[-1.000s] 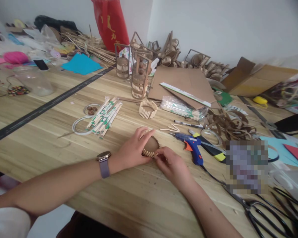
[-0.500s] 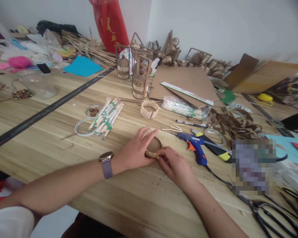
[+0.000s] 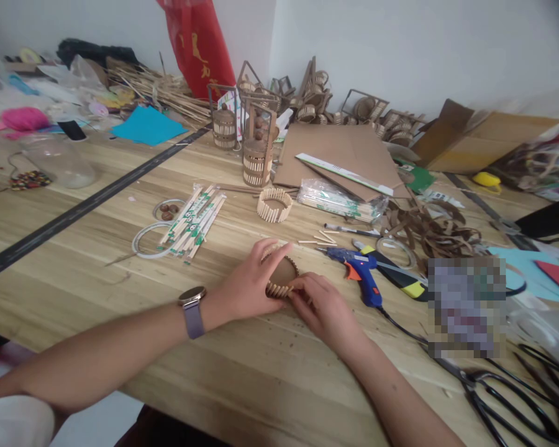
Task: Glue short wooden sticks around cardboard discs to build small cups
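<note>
My left hand [image 3: 246, 285], with a watch [image 3: 193, 307] on its wrist, curves around a small round stick basket [image 3: 279, 290] made of short wooden pieces set about a brown disc. Thumb and fingers grip its left side. At the basket's near right edge, my right hand [image 3: 323, 304] has its fingertips pinched together against the sticks; whatever small piece lies between them is hidden. Beyond the hands stands a second stick ring [image 3: 274, 206]. Some loose short sticks [image 3: 323, 238] lie to the right, by a blue glue gun [image 3: 361, 267].
Packaged sticks [image 3: 195, 220] and tape rolls [image 3: 151, 241] lie to the left. Little lidded wooden buckets [image 3: 256, 162] stand behind, before a cardboard sheet [image 3: 340, 149]. Brown strips [image 3: 433, 226], a utility knife [image 3: 403, 276] and black scissors [image 3: 503, 397] crowd the right side.
The view has swung slightly to the right, so everything appears shifted left. Both hands keep the same hold at the basket, with hardly any visible finger movement.
</note>
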Demonstrator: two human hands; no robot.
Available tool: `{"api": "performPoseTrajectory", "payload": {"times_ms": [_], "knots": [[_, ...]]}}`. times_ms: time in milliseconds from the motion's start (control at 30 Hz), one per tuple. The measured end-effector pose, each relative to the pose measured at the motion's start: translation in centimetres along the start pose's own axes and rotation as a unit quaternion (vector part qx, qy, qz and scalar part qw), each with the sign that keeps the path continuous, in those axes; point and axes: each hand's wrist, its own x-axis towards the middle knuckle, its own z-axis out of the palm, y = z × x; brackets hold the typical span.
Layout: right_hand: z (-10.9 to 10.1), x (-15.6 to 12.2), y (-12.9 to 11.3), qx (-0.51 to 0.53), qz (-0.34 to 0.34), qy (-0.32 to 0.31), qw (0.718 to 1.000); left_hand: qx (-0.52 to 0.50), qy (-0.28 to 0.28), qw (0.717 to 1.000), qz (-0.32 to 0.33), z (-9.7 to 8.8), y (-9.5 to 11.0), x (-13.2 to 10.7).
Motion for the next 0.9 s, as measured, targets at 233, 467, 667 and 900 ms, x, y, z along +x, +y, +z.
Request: {"api": "performPoseTrajectory", "payload": {"times_ms": [233,467,667,900], "knots": [[-0.1,0.1,-0.2,0.007,0.003,0.004,1.000,-0.001,0.017,1.000,-0.014,0.3,0.1,0.0],[-0.4,0.2,-0.4,0.011,0.004,0.002,1.000,0.001,0.032,0.999,-0.027,0.4,0.6,0.0],[-0.2,0.1,-0.3,0.006,0.002,0.003,1.000,0.000,0.042,0.999,-0.031,0.7,0.7,-0.1],[-1.7,0.5,-0.8,-0.006,0.014,0.011,1.000,0.006,0.031,0.998,-0.052,0.7,0.9,-0.2]]}}
